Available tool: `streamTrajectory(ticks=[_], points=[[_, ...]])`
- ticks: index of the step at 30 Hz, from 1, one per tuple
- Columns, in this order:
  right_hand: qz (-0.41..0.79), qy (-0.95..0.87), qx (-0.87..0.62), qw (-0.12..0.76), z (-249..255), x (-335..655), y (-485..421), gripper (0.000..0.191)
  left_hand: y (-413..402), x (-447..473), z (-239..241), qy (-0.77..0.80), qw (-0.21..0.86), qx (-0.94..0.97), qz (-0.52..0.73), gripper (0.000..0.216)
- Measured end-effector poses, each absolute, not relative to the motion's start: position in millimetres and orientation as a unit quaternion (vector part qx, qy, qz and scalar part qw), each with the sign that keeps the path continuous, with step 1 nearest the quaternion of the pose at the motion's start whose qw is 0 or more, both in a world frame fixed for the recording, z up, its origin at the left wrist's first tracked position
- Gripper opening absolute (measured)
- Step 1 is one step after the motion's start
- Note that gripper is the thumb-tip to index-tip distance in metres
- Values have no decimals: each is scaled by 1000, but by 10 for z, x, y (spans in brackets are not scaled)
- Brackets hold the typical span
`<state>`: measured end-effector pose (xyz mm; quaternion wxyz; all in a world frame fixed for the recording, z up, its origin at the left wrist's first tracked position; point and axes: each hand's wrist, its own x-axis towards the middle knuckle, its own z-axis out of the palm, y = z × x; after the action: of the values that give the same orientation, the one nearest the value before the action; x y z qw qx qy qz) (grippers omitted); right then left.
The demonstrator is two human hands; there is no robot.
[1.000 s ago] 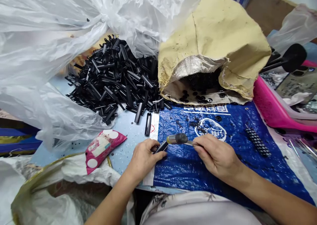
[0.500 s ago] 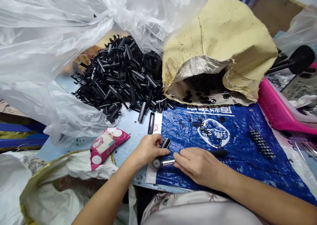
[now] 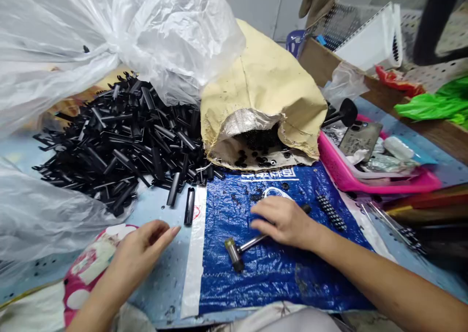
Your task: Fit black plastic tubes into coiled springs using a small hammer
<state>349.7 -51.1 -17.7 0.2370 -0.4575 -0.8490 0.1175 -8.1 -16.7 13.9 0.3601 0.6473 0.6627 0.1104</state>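
Note:
My left hand (image 3: 146,249) hangs over the left of the table, near the pink-and-white packet (image 3: 82,278). Its thumb and fingers are apart, and nothing shows between them. A small double-faced hammer (image 3: 234,255) with a yellowish face and a dark face lies on the blue woven sack (image 3: 292,283). Over its handle is my right hand (image 3: 283,220), fingers loosely stretched out; whether they touch the handle is hidden. Just beyond my left hand, a single black plastic channel piece (image 3: 189,206) lies at the sack's edge, close to a big heap of similar black pieces (image 3: 124,132).
A yellow paper sack (image 3: 263,78) lies with its mouth toward me, small black parts inside. Clear plastic sheeting (image 3: 164,25) hangs at the upper left. On the right are a pink basket (image 3: 387,185) holding a phone, a dotted black strip (image 3: 331,212) and thin metal tools (image 3: 387,220).
My left hand has moved left, away from the hammer, and no longer holds a black piece. My right hand has loosened from the hammer, which now lies flat. The view has swung right.

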Motion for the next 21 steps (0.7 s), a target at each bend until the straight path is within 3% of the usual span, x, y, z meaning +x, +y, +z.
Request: streamTrajectory(ticks=[3,7,11,16,21], points=[[78,-746,-589,302,-131,3660,30,32,19,340,-4,684,247,686,39,43],[31,-670,-683,288,-84,4091,682,37,107,477,-144,690,258,675,50,34],[2,-609,-746,268,-86,4392,948,37,40,309,-259,711,321,604,163,26],[11,-568,-786,243,-150,4254,1100,36,8,342,-277,709,414,428,378,38],[-34,-543,-813,206,-77,4172,1199,49,-34,434,-189,661,453,335,496,33]])
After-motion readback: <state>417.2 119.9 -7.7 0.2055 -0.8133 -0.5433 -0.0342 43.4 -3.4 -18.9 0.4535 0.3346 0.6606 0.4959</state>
